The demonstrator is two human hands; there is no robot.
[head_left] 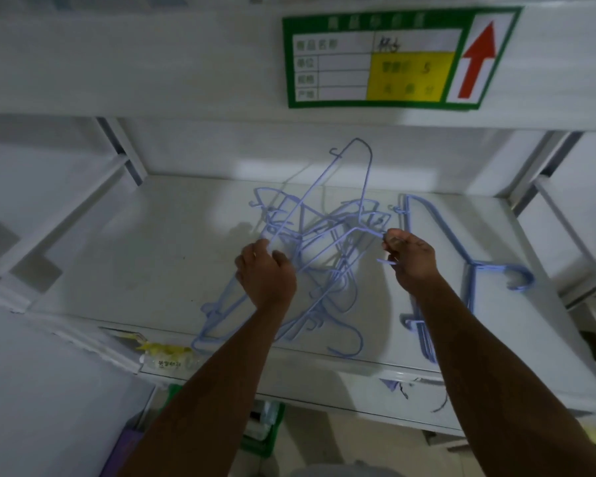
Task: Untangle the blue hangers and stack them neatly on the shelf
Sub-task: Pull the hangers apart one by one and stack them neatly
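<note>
Judging by the shelf, little is done: a small neat stack of hangers lies right of the tangled blue hangers, whose wires the left hand and right hand grip with fingers clamped, most of them knotted together.

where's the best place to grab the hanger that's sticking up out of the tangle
Grip the raised hanger by its bare top corner, coming from above. That corner stands clear of the tangled pile, while its lower ends run into crossed wires. The left hand holds its lower end; the right hand pinches a pile wire. Lifting upward probably frees it.
</note>
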